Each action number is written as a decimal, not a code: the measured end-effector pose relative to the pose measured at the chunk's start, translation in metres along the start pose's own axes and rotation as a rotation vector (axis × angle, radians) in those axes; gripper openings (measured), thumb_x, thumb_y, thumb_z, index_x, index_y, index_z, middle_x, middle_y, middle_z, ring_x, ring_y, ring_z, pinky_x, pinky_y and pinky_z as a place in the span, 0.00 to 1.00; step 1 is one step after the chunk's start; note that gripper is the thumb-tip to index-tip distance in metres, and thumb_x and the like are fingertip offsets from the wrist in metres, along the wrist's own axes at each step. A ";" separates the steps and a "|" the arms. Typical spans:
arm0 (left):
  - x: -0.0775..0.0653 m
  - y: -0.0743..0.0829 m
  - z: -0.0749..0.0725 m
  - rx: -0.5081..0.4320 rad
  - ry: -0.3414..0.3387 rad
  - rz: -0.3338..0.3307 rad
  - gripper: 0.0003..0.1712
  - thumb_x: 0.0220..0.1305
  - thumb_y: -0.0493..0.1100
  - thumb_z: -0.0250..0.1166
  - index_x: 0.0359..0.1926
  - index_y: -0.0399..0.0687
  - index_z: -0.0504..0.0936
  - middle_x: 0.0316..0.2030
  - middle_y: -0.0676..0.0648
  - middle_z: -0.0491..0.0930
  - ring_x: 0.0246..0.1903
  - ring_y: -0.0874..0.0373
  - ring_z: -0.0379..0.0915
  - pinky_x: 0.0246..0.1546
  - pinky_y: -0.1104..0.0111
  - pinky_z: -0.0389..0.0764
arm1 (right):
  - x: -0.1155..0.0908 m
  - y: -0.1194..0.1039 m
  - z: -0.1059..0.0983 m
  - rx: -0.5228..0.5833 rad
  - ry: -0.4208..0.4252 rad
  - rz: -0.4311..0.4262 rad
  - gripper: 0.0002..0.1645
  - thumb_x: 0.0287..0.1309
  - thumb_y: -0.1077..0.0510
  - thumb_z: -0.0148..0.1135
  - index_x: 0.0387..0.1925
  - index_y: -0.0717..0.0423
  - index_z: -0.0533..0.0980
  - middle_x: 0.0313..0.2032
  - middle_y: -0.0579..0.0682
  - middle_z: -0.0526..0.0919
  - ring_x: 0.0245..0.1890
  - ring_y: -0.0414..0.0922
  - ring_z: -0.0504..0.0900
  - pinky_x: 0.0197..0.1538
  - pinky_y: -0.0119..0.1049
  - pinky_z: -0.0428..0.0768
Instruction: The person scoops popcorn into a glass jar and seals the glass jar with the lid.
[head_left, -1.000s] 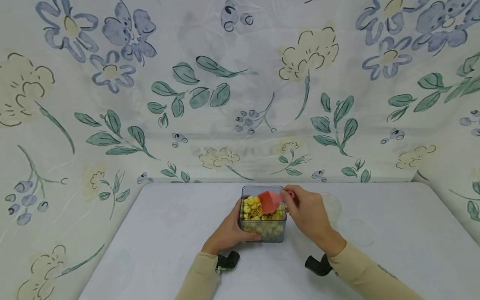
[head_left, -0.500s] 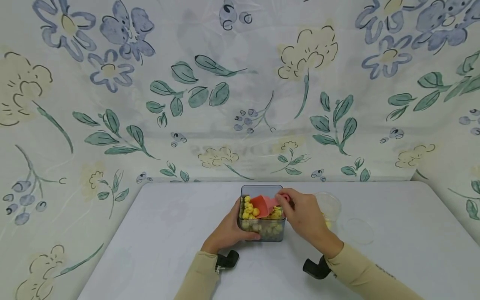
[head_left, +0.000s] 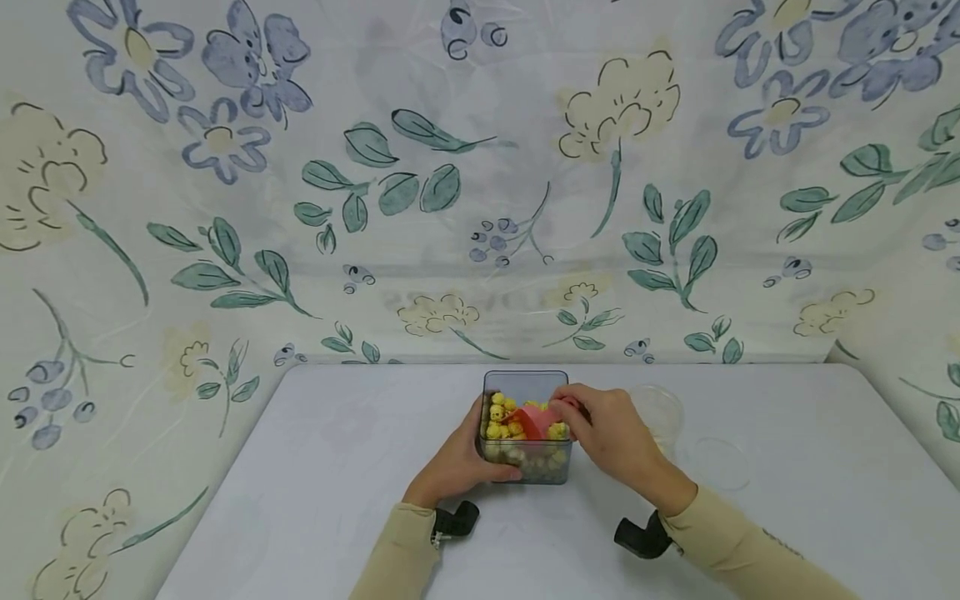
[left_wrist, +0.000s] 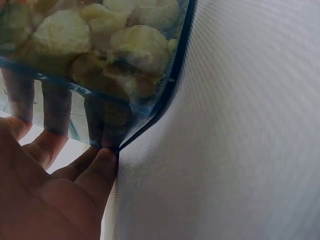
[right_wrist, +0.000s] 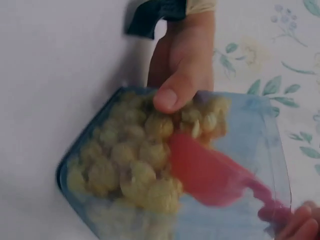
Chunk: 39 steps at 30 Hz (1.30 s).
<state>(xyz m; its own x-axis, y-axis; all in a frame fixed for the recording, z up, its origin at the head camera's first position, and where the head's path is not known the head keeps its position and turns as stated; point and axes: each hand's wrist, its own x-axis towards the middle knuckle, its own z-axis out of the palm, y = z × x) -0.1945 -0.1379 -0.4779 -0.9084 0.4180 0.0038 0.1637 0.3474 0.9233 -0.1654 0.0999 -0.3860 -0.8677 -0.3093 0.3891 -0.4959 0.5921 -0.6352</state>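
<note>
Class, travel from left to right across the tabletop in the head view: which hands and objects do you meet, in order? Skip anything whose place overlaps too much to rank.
Left hand, see-through box of popcorn, right hand, clear disc.

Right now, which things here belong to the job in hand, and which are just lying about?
In the job:
red scoop, in the right hand
box, held by the left hand
yellow popcorn
round container, probably

Apparently idle:
clear disc, perhaps a lid
floral backdrop
</note>
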 end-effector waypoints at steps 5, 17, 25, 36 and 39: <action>-0.001 0.000 0.000 -0.001 0.002 0.013 0.71 0.34 0.54 0.80 0.72 0.62 0.40 0.62 0.61 0.61 0.59 0.62 0.61 0.62 0.57 0.60 | 0.000 0.002 0.003 0.105 0.054 0.115 0.05 0.60 0.55 0.60 0.33 0.52 0.79 0.15 0.44 0.73 0.15 0.37 0.68 0.17 0.29 0.66; -0.012 0.030 -0.004 -0.008 -0.029 -0.026 0.67 0.40 0.46 0.78 0.72 0.62 0.39 0.63 0.56 0.62 0.60 0.60 0.61 0.62 0.57 0.60 | 0.005 -0.003 0.008 0.182 0.064 0.289 0.09 0.61 0.55 0.59 0.35 0.56 0.81 0.15 0.49 0.75 0.14 0.40 0.71 0.17 0.30 0.65; -0.012 0.031 -0.004 0.001 -0.026 -0.018 0.67 0.39 0.47 0.78 0.72 0.62 0.40 0.64 0.57 0.60 0.61 0.60 0.59 0.63 0.56 0.59 | 0.003 -0.003 0.006 0.188 0.085 0.340 0.10 0.60 0.55 0.60 0.36 0.56 0.81 0.14 0.48 0.74 0.14 0.42 0.71 0.15 0.30 0.62; -0.011 0.032 -0.005 0.003 -0.037 -0.011 0.67 0.40 0.47 0.78 0.72 0.59 0.40 0.63 0.57 0.62 0.60 0.61 0.61 0.62 0.58 0.60 | 0.002 -0.005 0.010 0.196 0.084 0.312 0.10 0.61 0.55 0.59 0.36 0.56 0.81 0.16 0.51 0.77 0.13 0.41 0.72 0.17 0.32 0.69; -0.010 0.032 -0.005 0.008 -0.036 0.008 0.66 0.40 0.46 0.78 0.72 0.58 0.40 0.62 0.56 0.63 0.61 0.60 0.60 0.63 0.56 0.58 | 0.002 -0.006 0.012 0.197 0.133 0.308 0.10 0.61 0.55 0.59 0.36 0.57 0.81 0.17 0.51 0.77 0.13 0.40 0.71 0.15 0.31 0.68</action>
<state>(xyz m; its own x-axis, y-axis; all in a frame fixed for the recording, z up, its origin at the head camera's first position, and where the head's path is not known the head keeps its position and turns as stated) -0.1818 -0.1353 -0.4464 -0.8929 0.4503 -0.0027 0.1740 0.3504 0.9203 -0.1642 0.0873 -0.3895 -0.9714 -0.0321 0.2352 -0.2210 0.4839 -0.8467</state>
